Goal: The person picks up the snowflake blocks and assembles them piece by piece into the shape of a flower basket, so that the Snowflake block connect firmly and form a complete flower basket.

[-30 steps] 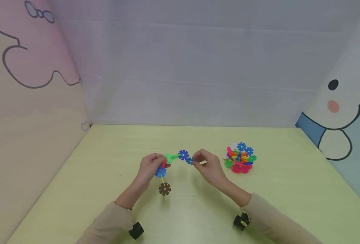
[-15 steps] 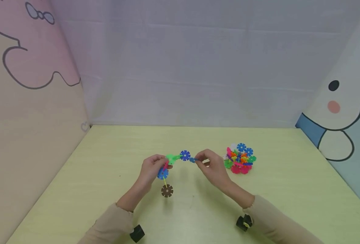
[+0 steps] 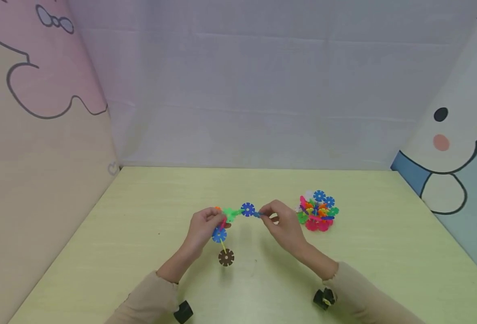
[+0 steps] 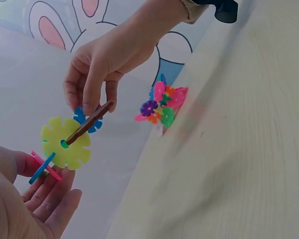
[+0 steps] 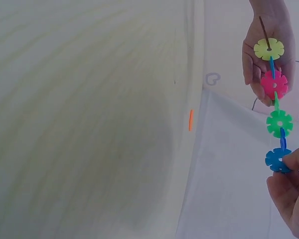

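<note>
A chain of slotted plastic snowflake discs hangs between both hands above the table. My left hand (image 3: 203,227) pinches it around the pink disc (image 5: 274,85). Below that hand dangle a blue disc (image 3: 219,235), a yellow disc (image 4: 66,143) and, at the end, a brown disc (image 3: 226,257). Towards the right run two green discs (image 5: 279,123), then a dark blue disc (image 3: 247,209). At the right end, the thumb and fingertips of my right hand (image 3: 283,225) pinch a blue disc (image 5: 278,160), seen nearly edge-on in the head view. Fingers partly cover the pink disc.
A heap of mixed-colour snowflake discs (image 3: 318,211) lies on the pale yellow table (image 3: 363,252), right of my right hand. One orange disc (image 5: 191,120) shows edge-on in the right wrist view. Cartoon-printed side walls and a plain backdrop (image 3: 238,90) enclose the table.
Both hands and the chain have shifted slightly right and down. The blue end disc in my right fingers has turned nearly edge-on. A bit of orange now shows behind my left hand.
</note>
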The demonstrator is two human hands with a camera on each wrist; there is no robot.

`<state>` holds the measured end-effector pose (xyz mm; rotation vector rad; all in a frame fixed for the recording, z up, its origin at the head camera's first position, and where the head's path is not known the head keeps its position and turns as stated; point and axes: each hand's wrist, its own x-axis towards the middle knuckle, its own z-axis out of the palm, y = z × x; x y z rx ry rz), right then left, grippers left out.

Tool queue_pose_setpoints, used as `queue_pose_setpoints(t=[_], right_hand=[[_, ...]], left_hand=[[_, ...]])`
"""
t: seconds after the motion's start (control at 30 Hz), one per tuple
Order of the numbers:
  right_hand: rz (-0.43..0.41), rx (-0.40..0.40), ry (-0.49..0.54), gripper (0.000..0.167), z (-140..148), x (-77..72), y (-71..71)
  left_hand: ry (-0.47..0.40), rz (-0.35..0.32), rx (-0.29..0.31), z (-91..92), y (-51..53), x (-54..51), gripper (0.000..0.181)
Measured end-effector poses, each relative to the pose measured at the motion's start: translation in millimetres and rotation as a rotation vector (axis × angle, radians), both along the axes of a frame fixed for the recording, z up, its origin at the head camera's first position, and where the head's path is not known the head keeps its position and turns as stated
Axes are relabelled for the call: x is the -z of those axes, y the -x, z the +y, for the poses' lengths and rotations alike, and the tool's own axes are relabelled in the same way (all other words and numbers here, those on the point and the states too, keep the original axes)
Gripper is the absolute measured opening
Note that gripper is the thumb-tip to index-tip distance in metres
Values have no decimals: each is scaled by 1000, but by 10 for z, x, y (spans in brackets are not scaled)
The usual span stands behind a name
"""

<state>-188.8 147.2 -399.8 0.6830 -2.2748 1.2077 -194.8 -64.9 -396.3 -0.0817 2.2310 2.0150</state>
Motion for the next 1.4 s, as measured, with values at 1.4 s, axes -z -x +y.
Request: queue_pose_setpoints(t=[1.4], right_hand=[[-84,-22,209,11,-163,-213,-223]], left_hand=[[-45,21,211,136,-11,-70,36]])
